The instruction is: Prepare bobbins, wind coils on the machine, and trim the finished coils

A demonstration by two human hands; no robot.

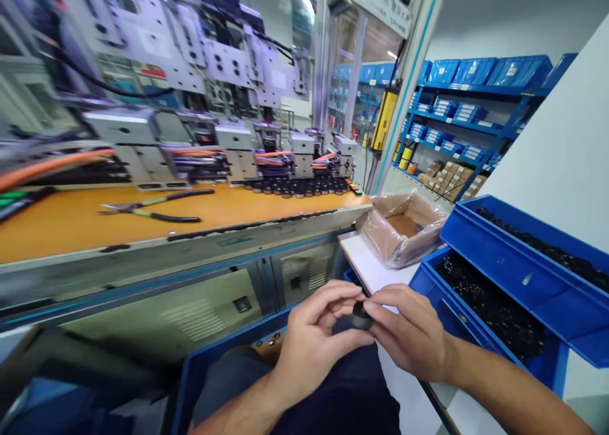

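Note:
My left hand and my right hand meet low in the middle of the view, above my lap. Between their fingertips they pinch a small black round part. Both hands are closed on it, thumbs and forefingers touching it from either side. Just to the right lies a blue bin filled with several small black rings, and a second blue bin with more black parts sits behind it.
An orange workbench carries pliers and a row of black parts under a machine with fixtures. A plastic-lined cardboard box sits on a white table. Blue shelving stands at the back right. A blue crate edge is beside my lap.

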